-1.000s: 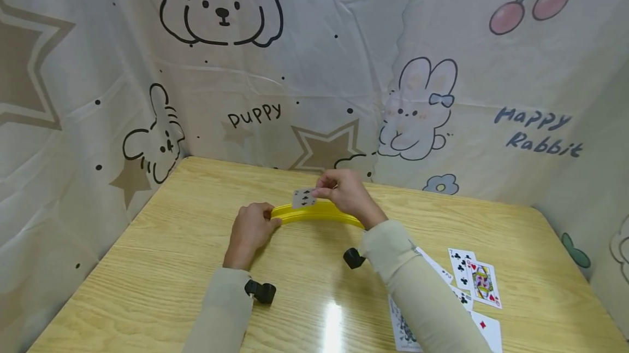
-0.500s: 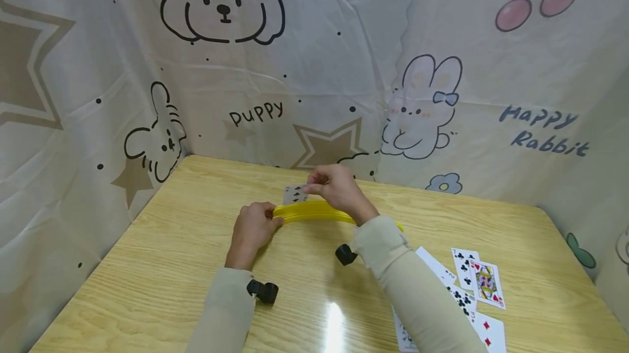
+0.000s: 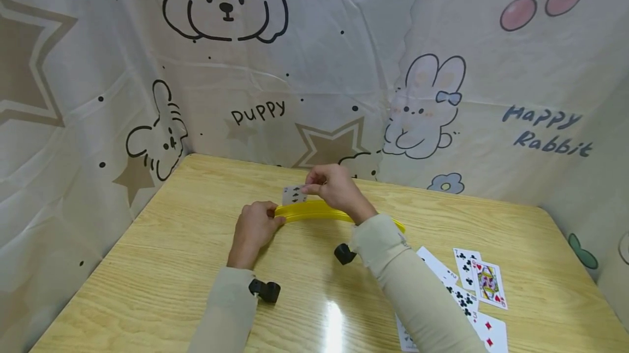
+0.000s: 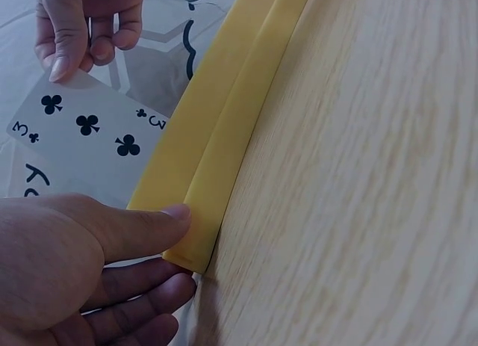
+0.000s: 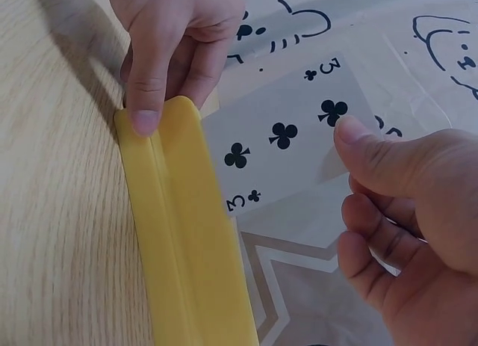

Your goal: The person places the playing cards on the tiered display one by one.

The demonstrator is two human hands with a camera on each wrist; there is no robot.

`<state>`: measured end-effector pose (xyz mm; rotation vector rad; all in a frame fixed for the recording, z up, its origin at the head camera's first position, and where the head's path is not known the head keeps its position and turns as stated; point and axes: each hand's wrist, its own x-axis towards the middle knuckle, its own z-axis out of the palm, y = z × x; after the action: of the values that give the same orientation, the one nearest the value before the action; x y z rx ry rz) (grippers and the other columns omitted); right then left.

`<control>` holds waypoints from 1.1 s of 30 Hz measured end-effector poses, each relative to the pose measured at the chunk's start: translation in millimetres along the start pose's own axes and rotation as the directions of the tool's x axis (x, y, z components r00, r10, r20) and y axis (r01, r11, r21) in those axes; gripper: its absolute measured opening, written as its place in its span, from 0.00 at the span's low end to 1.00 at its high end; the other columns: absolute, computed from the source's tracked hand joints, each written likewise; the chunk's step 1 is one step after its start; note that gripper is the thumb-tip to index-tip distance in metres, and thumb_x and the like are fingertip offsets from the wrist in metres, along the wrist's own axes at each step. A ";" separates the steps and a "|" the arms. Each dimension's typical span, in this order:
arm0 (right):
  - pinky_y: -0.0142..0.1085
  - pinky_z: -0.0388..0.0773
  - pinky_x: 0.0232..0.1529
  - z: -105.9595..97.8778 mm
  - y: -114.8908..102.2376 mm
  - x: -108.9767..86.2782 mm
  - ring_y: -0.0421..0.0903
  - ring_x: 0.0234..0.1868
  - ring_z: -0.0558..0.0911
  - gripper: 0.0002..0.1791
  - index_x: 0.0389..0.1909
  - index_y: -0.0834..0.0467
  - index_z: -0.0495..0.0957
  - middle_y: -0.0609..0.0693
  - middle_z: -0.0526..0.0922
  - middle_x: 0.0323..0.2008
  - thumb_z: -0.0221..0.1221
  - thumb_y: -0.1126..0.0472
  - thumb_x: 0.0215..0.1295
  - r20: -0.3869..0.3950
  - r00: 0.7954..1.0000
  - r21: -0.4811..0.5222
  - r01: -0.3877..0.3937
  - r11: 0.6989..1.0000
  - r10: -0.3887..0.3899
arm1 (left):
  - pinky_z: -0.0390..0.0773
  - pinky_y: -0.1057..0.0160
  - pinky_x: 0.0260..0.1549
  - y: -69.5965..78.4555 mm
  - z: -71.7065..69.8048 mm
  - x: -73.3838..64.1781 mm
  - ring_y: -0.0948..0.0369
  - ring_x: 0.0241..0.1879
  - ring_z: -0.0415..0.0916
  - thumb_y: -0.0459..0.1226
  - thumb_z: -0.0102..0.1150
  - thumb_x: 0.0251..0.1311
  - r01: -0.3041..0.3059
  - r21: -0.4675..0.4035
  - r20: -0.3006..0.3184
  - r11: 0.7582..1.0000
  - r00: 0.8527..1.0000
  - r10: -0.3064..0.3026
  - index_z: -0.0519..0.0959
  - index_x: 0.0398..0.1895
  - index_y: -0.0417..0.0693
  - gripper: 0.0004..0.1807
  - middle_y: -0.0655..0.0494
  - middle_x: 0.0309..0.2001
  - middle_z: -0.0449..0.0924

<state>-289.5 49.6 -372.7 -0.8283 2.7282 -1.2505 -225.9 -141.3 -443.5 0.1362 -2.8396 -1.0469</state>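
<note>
A curved yellow card holder stands on the wooden table. My left hand grips its left end, thumb on the front face and fingers behind, as the left wrist view shows. Between thumb and fingers my right hand pinches a playing card, the three of clubs, by its upper edge. The card is upright at the holder's left part, its lower edge at or behind the yellow back wall. Whether that edge sits in a slot is hidden.
Several playing cards lie face up at the right: a seven of clubs, a queen of hearts, a three of diamonds and others partly under the right sleeve. A printed curtain hangs behind the table.
My right hand has moved a little left with the three of clubs, toward the holder's left end. The left hand keeps its grip on the holder.
</note>
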 end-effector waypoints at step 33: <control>0.41 0.78 0.44 -15.9 26.5 -23.3 0.47 0.41 0.80 0.18 0.50 0.62 0.83 0.51 0.84 0.42 0.69 0.55 0.64 0.024 0.997 -0.059 -0.066 0.996 0.068 | 0.79 0.52 0.40 1.5 1.7 -0.9 0.54 0.37 0.79 0.38 0.71 0.60 0.001 -0.012 0.001 1.000 1.000 -0.001 0.85 0.51 0.38 0.18 0.46 0.41 0.85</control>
<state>-285.4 85.9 -385.2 -0.7453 2.7595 -1.1446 -225.3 -139.0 -443.8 0.1366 -2.8338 -1.0639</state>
